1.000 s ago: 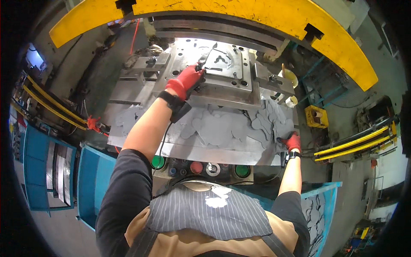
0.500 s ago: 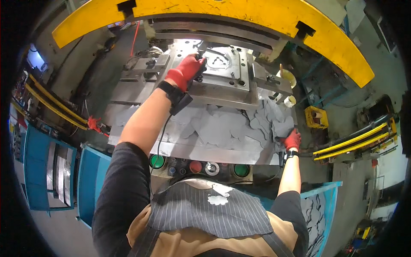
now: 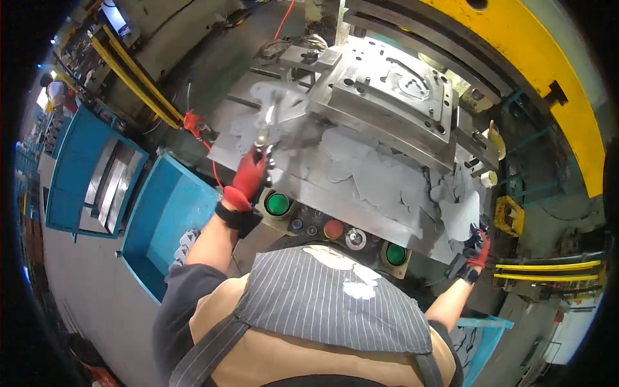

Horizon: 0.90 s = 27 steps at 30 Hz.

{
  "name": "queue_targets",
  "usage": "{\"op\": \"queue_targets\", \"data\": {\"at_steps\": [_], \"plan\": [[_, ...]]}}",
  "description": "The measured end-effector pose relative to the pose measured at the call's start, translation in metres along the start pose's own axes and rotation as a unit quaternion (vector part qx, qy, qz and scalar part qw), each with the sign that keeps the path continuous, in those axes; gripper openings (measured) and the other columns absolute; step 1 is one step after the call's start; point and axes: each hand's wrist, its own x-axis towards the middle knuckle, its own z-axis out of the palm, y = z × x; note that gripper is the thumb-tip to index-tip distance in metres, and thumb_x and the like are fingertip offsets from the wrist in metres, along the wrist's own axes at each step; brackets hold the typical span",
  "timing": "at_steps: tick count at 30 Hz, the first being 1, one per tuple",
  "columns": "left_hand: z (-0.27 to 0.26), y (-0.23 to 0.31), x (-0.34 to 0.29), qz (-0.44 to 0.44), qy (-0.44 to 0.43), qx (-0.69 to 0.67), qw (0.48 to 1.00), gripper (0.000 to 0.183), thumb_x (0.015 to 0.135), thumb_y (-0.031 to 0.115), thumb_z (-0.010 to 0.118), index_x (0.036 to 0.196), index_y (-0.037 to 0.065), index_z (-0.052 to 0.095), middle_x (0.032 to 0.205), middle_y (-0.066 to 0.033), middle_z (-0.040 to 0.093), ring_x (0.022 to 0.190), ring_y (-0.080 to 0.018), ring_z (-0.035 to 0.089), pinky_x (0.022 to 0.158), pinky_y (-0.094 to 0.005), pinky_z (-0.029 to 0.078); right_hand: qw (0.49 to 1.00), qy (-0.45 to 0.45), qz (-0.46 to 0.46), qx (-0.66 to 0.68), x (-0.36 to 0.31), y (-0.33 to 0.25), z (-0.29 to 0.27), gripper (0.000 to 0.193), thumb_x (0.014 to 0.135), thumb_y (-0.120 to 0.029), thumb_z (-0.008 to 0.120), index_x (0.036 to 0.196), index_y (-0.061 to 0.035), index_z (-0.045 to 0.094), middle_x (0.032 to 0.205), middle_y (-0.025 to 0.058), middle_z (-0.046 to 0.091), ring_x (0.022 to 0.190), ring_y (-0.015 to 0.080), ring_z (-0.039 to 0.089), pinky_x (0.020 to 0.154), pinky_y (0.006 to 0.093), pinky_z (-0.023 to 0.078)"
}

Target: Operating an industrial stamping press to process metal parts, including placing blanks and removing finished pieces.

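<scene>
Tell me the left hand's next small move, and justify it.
Probably swing the left hand toward the blue bin and release the grey piece there: the tool in that hand appears to grip it, though blurred, and the bin, close by, already holds grey parts.

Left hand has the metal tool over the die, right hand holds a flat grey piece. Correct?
Not over the die: the head view shows the metal tool in the left hand left of it, above the table. The right hand does hold a flat grey piece.
</scene>
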Motion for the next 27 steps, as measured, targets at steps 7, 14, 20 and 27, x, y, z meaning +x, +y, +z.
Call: {"op": "queue_targets", "data": {"at_steps": [7, 14, 20, 27], "plan": [[-0.033, -0.179, 0.003, -0.073, 0.013, 0.159, 0.985, 0.030, 0.083, 0.027, 0.046, 0.090, -0.001, 0.053, 0.078, -0.0227, 0.056, 0.074, -0.0364, 0.054, 0.063, -0.0393, 0.042, 0.862, -0.114, -0.274, -0.411, -0.047, -0.025, 0.162, 0.029, 0.087, -0.019, 0.037, 0.090, -0.0019, 0.060, 0.093, 0.0121, 0.060, 0.089, 0.0206, 0.055, 0.083, 0.0319, 0.041], [-0.066, -0.078, 0.004, -0.279, -0.179, -0.674, 0.660, 0.039, 0.091, 0.025, 0.030, 0.127, 0.009, 0.031, 0.052, 0.0053, 0.030, 0.038, -0.0037, 0.029, 0.035, -0.0170, 0.027, 0.970, -0.182, -0.097, -0.131, -0.061, -0.004, 0.225, 0.023, 0.078, -0.002, 0.043, 0.097, 0.0007, 0.056, 0.095, 0.0104, 0.059, 0.089, 0.0167, 0.055, 0.081, 0.0269, 0.041], [-0.011, -0.010, -0.021, -0.091, -0.107, -0.400, 0.906, 0.041, 0.083, 0.018, 0.046, 0.122, 0.007, 0.039, 0.077, 0.0016, 0.053, 0.044, -0.0010, 0.036, 0.039, -0.0155, 0.032, 0.920, -0.297, 0.135, 0.218, -0.085, -0.080, 0.282, 0.033, 0.075, 0.001, 0.046, 0.107, 0.0031, 0.051, 0.109, 0.0127, 0.053, 0.095, 0.0192, 0.053, 0.082, 0.0310, 0.042], [0.058, 0.063, -0.024, -0.217, -0.283, -0.517, 0.778, 0.047, 0.076, -0.002, 0.049, 0.121, 0.008, 0.040, 0.075, -0.0039, 0.055, 0.042, -0.0031, 0.038, 0.035, -0.0191, 0.030, 0.850, -0.387, 0.225, 0.277, -0.090, -0.094, 0.339, 0.050, 0.069, 0.001, 0.048, 0.118, 0.0028, 0.040, 0.109, 0.0125, 0.052, 0.097, 0.0173, 0.051, 0.084, 0.0307, 0.041]]}}
